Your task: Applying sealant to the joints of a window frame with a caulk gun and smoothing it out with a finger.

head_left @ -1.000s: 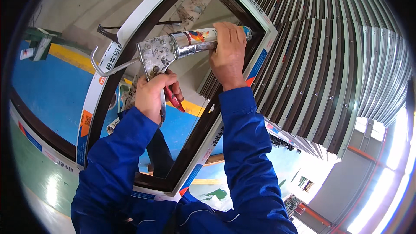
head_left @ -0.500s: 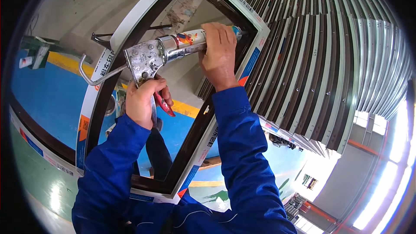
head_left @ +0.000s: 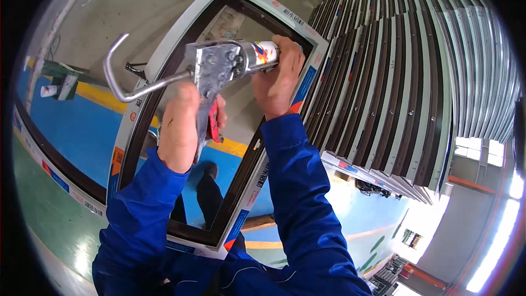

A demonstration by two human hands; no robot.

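Both my hands are on a metal caulking gun (head_left: 216, 68), held over a dark brown window frame (head_left: 130, 131) with white protective film. My left hand (head_left: 179, 129) is closed at the grip, its thumb raised beside the bent metal rod (head_left: 156, 86) and its fingers by the red trigger (head_left: 213, 123); it is slightly blurred. My right hand (head_left: 280, 79) wraps the front of the white printed sealant tube (head_left: 264, 53) in the gun. The tube's nozzle is hidden behind that hand.
Stacked brown and white profiles (head_left: 378, 98) rise on the right. Another frame (head_left: 57, 178) lies at the left, near a green stand (head_left: 68, 82). A black handle (head_left: 136, 69) juts from the frame's left side. Below are a blue floor (head_left: 76, 126) and my shoe (head_left: 210, 170).
The gun has shifted right and its rear has come up, with the hooked rod higher in view. My left thumb has moved up beside the rod; my right hand still grips the tube.
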